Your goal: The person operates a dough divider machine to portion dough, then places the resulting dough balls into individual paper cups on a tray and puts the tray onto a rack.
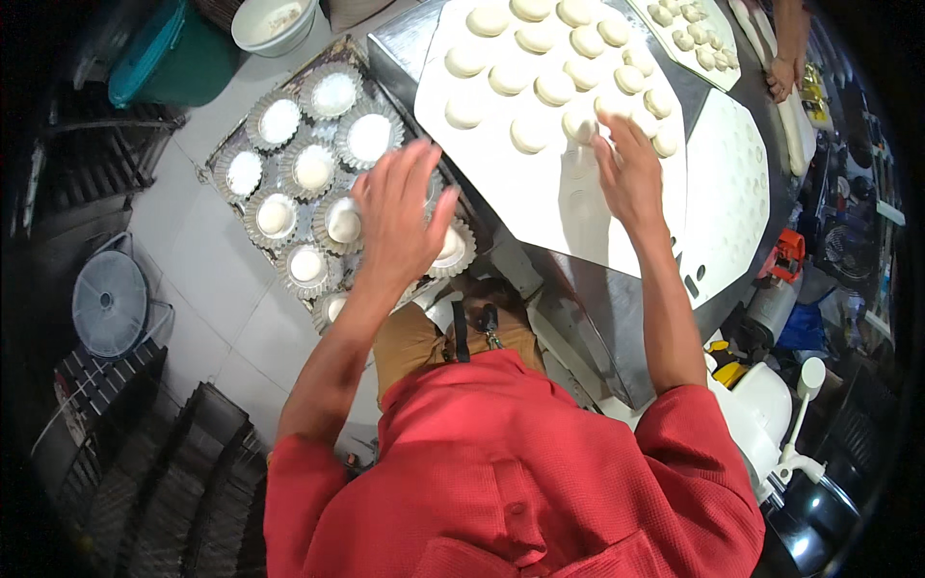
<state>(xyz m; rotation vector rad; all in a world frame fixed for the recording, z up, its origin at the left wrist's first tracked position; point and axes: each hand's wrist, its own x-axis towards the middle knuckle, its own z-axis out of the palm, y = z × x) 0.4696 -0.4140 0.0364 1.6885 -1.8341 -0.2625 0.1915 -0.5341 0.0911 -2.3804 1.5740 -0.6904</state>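
Head view: left hand (400, 207) hovers, fingers spread and loose, over fluted tins (252, 123) cupping pale dough (313, 168). Right hand (631, 173) is at the dough rounds (554, 89) on the white board (520, 207)—gripping one? Can't tell!

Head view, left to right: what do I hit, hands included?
Green bucket → white bowl → left hand → right hand → slotted white board → another person's hand.
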